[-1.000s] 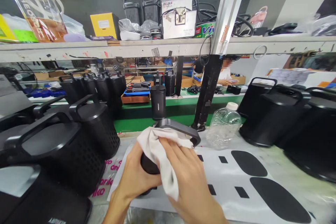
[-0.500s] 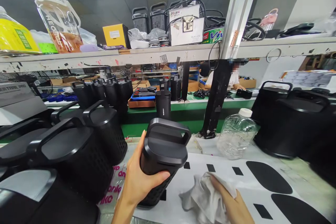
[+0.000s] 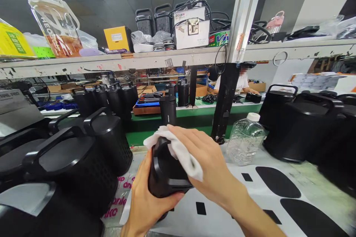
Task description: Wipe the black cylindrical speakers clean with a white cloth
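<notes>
My left hand [image 3: 147, 200] is wrapped round the body of a black speaker [image 3: 164, 176] with a carry handle, held upright above the white sheet [image 3: 222, 207]. My right hand [image 3: 205, 166] lies over the top of the speaker and presses a white cloth [image 3: 180, 152] against its handle. The cloth and my fingers hide most of the handle.
Several larger black speakers [image 3: 75, 163] crowd the bench at the left, and more [image 3: 303, 126] stand at the right. A clear plastic bottle [image 3: 244, 139] stands behind the sheet with its black stickers [image 3: 278, 181]. A cluttered shelf [image 3: 178, 53] runs overhead. Another person [image 3: 241, 79] sits beyond.
My right hand has lifted the cloth from the sheet back onto the top of the speaker. My left hand has kept its hold on the speaker.
</notes>
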Demonstrator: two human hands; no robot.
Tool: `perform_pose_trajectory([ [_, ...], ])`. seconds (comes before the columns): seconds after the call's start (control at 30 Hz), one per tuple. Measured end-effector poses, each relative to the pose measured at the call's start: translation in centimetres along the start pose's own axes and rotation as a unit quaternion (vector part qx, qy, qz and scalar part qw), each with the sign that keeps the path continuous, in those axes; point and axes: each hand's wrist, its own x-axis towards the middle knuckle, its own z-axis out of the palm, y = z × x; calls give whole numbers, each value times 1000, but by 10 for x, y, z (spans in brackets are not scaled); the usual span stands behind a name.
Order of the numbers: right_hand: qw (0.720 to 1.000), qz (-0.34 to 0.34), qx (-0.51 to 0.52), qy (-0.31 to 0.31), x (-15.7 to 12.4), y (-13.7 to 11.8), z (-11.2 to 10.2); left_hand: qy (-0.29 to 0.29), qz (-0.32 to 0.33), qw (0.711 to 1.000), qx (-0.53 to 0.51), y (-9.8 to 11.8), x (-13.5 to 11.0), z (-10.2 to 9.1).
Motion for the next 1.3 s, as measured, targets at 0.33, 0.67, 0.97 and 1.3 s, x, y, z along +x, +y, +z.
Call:
perform_pose_trajectory([
  [0.33,992,-115,25,-52,5,19,-10,25,-35,999,-24,0,-5,-3],
  [0.67,848,528,34,-33,-97,76,-7,114,-167,974,-102,3,3,-17],
  [0.97,774,613,158,-7,-103,69,7,97,-207,971,-67,16,11,-3],
  [1.3,750,633,189,29,-115,63,9,67,-184,981,-12,17,14,6],
])
